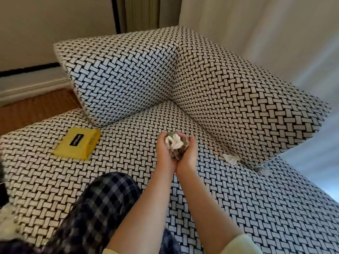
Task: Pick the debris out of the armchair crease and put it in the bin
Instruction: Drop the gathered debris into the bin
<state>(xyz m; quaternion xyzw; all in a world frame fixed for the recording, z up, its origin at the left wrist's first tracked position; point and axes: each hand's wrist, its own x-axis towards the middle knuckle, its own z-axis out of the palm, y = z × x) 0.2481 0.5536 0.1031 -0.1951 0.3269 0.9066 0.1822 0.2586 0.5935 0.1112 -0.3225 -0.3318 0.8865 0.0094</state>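
My left hand point(163, 155) and my right hand point(189, 156) are pressed together, heels touching, over the armchair seat point(128, 143). Cupped between them is a wad of debris point(176, 144): crumpled white tissue mixed with darker brownish scraps. More white crumpled debris point(231, 158) lies in the crease under the right cushion point(238, 99), and a small scrap point(262, 170) sits at that cushion's front corner. No bin is in view.
A flat yellow packet point(78, 145) with a black label lies on the seat to the left. A second woven-pattern cushion point(121, 77) stands at the back. My checked trouser leg point(99, 208) rests on the seat. Wooden floor point(34, 109) shows at the left.
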